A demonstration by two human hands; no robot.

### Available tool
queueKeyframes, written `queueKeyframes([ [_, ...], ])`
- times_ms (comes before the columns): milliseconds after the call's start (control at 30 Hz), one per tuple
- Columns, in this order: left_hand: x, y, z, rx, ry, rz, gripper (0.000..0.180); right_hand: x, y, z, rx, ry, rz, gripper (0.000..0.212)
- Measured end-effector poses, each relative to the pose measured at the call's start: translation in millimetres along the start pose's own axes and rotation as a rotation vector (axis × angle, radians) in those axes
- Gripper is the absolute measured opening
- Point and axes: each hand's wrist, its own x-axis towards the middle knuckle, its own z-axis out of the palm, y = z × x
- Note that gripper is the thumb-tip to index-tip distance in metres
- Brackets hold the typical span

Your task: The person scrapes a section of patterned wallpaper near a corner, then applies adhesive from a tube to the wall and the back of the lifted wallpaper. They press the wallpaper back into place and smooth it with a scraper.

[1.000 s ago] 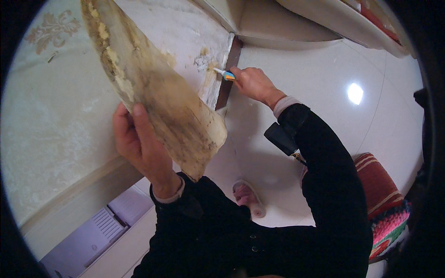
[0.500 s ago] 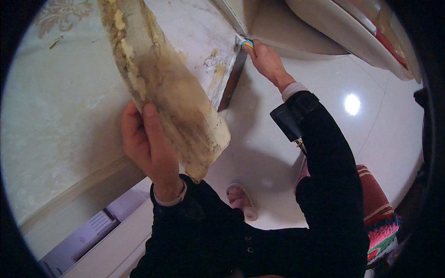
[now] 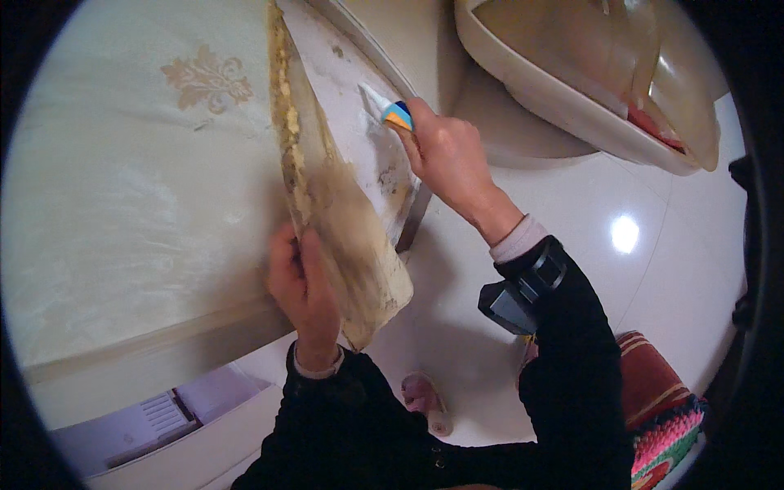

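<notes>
Currently a blue-and-orange tube (image 3: 398,116) is hovering over the whitish uncovered surface (image 3: 343,86), its contents hidden; whether its white nozzle (image 3: 374,97) is touching, I cannot tell. The right hand (image 3: 452,159) is wrapping closed around the tube, while the left hand (image 3: 306,290) is pinching the stained, folded-back cover (image 3: 359,253) by its edge. Lower left, an open compartment (image 3: 220,396) is holding a pale slatted object (image 3: 161,413); upper right, beige rimmed furniture (image 3: 523,82) is containing something red (image 3: 653,128)
</notes>
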Motion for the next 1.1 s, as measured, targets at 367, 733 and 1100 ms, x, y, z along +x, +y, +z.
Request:
queueKeyframes([
  [367,-4,1,-2,-0.079,-0.011,0.054,0.023,16,-17,-16,-0.054,0.043,-0.013,0.018],
  [733,-6,-3,-1,-0.103,0.012,0.041,0.024,52,-48,-42,0.004,0.148,-0.192,0.02],
  [1100,-9,-8,-1,-0.155,0.035,-0.008,0.023,89,-74,-82,-0.087,0.137,-0.282,0.018],
])
